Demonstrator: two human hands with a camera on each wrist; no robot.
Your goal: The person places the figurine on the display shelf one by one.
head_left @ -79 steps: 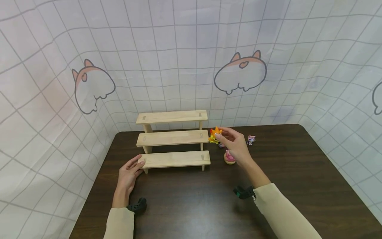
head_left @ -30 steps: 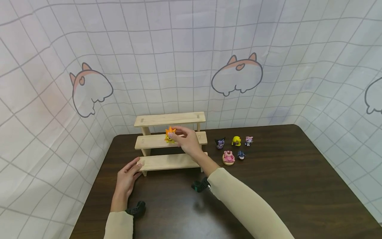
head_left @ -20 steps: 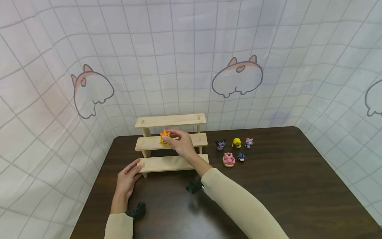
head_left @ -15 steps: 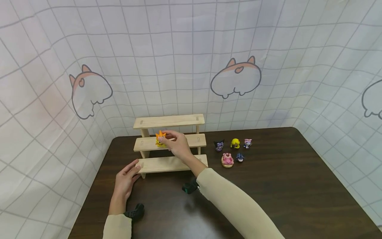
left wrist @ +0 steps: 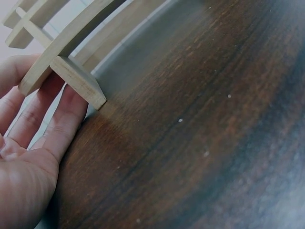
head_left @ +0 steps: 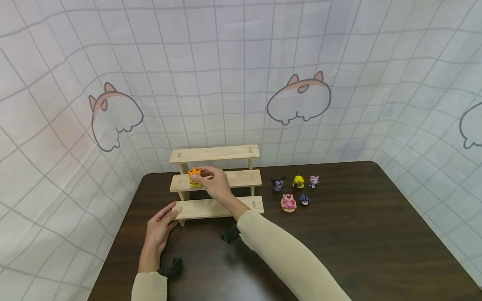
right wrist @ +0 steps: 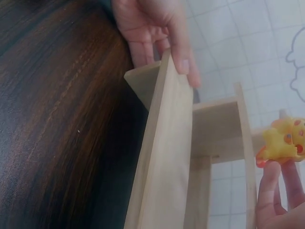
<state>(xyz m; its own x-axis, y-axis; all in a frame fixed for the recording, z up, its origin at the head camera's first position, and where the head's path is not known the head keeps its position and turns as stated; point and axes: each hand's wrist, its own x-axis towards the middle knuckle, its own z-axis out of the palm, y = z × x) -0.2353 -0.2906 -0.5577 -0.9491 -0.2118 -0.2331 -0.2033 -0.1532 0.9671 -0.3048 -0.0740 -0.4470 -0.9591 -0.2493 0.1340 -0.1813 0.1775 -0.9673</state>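
While our left hand (head_left: 157, 230) grips the left end of the lowest step (head_left: 212, 209), probably steadying the wooden stand (head_left: 214, 154), our right hand (head_left: 217, 184) pinches the orange-spiked figurine (head_left: 192, 173) upright at the middle step's (head_left: 241, 179) left end; contact there, we cannot tell.

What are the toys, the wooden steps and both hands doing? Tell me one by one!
Spiky orange-and-yellow toy: held at the middle step's left end; can't tell if touching it
Right hand: pinching that toy
Left hand: gripping the bottom step's left end
Wooden steps: upright on the table
Purple-and-black toy: upright
Pink-and-white toy: upright
Pink bear: upright
Yellow toy, blue toy: on the table, pose unclear
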